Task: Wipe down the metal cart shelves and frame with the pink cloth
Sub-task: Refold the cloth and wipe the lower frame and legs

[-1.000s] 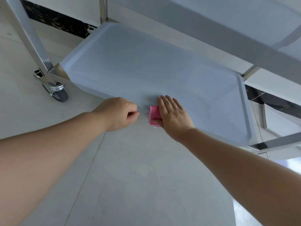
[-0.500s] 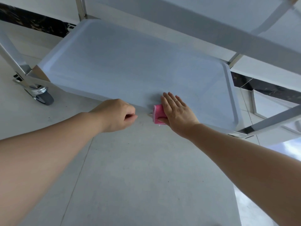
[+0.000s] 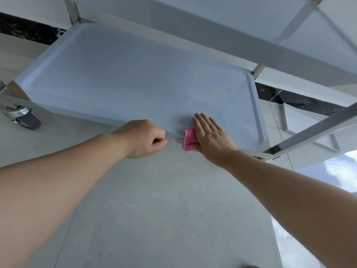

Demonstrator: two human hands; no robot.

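The cart's lower shelf [image 3: 135, 80] is a pale metal tray with a raised rim, seen from above and in front. The pink cloth [image 3: 189, 139] is folded over the shelf's near rim, right of the middle. My right hand [image 3: 209, 135] lies on it with straight fingers flat on the shelf surface, and the thumb tucks under the cloth at the rim. My left hand [image 3: 144, 138] is curled round the same near rim just left of the cloth. The upper shelf [image 3: 222, 22] hangs overhead.
A grey caster wheel [image 3: 27, 119] stands at the left front corner on the tiled floor [image 3: 154, 209]. Metal frame bars [image 3: 316, 124] cross at the right. A dark stone skirting [image 3: 25, 29] runs along the wall behind.
Both hands and the cloth have slid a little to the right along the near rim, closer to the shelf's right corner. The view has swung left, so the cart sits further left.
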